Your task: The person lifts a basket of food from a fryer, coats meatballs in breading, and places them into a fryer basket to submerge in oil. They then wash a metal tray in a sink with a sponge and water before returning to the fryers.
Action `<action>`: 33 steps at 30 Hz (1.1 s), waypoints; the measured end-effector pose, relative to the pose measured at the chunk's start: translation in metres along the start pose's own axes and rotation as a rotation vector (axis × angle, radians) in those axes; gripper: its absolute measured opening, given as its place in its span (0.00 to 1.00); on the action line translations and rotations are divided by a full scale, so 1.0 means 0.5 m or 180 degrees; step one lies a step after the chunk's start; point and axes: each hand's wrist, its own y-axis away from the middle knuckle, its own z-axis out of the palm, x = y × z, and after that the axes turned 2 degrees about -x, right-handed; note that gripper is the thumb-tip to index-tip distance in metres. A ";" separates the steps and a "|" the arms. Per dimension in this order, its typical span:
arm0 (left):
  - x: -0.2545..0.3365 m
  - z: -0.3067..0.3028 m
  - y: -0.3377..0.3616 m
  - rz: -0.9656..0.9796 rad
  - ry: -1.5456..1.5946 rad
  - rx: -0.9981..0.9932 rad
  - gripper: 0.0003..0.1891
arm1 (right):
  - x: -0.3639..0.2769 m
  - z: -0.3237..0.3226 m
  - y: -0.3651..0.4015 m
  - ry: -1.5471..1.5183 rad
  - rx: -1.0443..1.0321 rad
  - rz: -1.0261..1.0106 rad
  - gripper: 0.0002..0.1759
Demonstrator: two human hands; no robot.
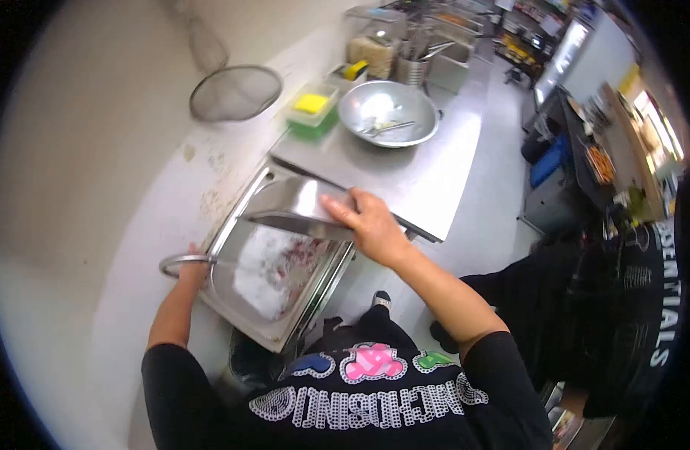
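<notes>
My right hand (pixel 375 229) grips the rim of a shiny steel bowl (pixel 292 196), its thumb lying along the outside. The bowl is tipped on its side over the far end of the sink (pixel 225 289). White foam or water and dark red bits (pixel 303 255) lie in the basin below. My left hand (pixel 198 255) is at the curved tap (pixel 181 259) by the wall; most of its fingers are hidden behind the spout.
On the steel counter (pixel 435 187) beyond the sink stand a large metal bowl (pixel 390 94) with a utensil in it and a green tub (pixel 312 124) with a yellow sponge (pixel 312 103). A strainer (pixel 236 94) hangs on the wall. A person in black (pixel 615 300) stands at right.
</notes>
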 end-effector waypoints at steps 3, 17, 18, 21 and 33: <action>0.020 -0.121 0.060 0.0183 -0.0510 -0.0232 0.25 | 0.002 -0.006 0.009 0.0105 -0.0047 -0.0017 0.41; -0.005 0.077 0.004 0.0110 -0.0195 0.0390 0.12 | 0.007 -0.008 0.045 -0.0110 0.0332 -0.0082 0.36; 0.008 0.075 0.015 0.0094 -0.0120 0.0317 0.12 | 0.005 -0.010 0.048 -0.0097 0.0322 -0.0081 0.37; 0.062 -0.004 0.040 0.0030 0.0081 0.0129 0.13 | -0.005 -0.026 0.056 -0.0234 0.0276 0.0065 0.41; 0.278 -0.304 0.042 0.0628 0.9904 -0.0978 0.23 | 0.089 -0.128 0.016 -0.0409 0.0389 -0.1395 0.26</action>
